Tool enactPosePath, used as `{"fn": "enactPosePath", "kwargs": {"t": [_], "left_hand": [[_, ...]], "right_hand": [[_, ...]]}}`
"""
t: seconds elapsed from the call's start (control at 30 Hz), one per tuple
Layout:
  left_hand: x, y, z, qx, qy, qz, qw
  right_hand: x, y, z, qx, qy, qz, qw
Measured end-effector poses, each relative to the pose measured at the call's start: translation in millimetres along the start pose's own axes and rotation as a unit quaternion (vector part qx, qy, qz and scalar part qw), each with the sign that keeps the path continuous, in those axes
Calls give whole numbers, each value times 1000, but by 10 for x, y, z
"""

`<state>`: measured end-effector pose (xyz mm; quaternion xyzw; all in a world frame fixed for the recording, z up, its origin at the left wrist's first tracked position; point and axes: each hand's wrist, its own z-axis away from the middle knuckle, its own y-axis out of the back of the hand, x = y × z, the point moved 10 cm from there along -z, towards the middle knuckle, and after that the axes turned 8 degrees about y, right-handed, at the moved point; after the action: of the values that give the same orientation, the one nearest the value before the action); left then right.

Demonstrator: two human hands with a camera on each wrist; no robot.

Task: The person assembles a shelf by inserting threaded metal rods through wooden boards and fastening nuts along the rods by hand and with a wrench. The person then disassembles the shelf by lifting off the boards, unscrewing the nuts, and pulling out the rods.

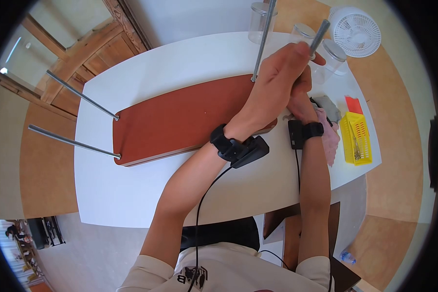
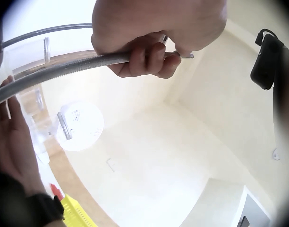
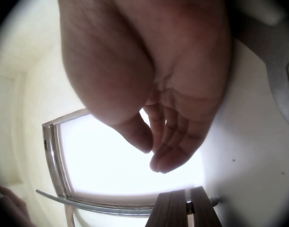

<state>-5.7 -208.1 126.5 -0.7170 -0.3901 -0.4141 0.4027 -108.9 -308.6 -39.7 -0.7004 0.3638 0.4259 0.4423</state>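
Observation:
My left hand (image 1: 282, 73) grips a grey threaded metal rod (image 2: 64, 71) near its upper end; the rod's tip shows past the fingers in the head view. The rod stands at the right corner of a reddish-brown board (image 1: 185, 117) lying on the white table. Lower down, beside the rod's foot, is my right hand (image 1: 301, 102), partly hidden behind the left. Its fingers (image 3: 175, 151) bend loosely towards the thumb in the right wrist view, holding nothing. A flat grey metal wrench (image 3: 272, 56) lies on the table beside that hand.
Three other rods, including one (image 1: 80, 93) at the far left, rise from the board's corners. Clear lidded jars (image 1: 333, 53) and a white fan (image 1: 357, 31) stand at the back right. A pink cloth (image 1: 330, 138) and yellow basket (image 1: 349, 138) lie at the right.

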Motion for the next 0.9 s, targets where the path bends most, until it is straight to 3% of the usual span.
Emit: {"fn": "enactPosePath", "kwargs": {"t": [0.17, 0.23, 0.37, 0.43, 0.53, 0.67, 0.73, 0.83, 0.9], "left_hand": [[-201, 50, -29, -8, 48, 51, 998], [-94, -3, -6, -21, -8, 18, 1000], [-100, 13, -13, -9, -1, -2, 1000], [-267, 53, -31, -26, 49, 27, 998], [-177, -23, -9, -42, 15, 44, 998], [-26, -14, 11, -8, -12, -25, 1000], [-195, 80, -20, -4, 46, 34, 998], [-252, 65, -32, -25, 32, 88, 995], [-106, 6, 4, -26, 17, 45, 999]], "right_hand": [[49, -4, -11, -4, -20, -23, 1000], [39, 17, 14, 11, -22, -35, 999], [4, 35, -8, -1, 6, 10, 1000], [197, 73, -28, -31, -57, -52, 997], [-187, -164, 103, -23, -29, 39, 999], [21, -46, 34, -12, -43, 0, 999], [7, 1, 34, 44, -29, -22, 998], [-175, -126, 82, 40, 14, -24, 999], [-76, -33, 85, 20, -12, -4, 1000]]}}
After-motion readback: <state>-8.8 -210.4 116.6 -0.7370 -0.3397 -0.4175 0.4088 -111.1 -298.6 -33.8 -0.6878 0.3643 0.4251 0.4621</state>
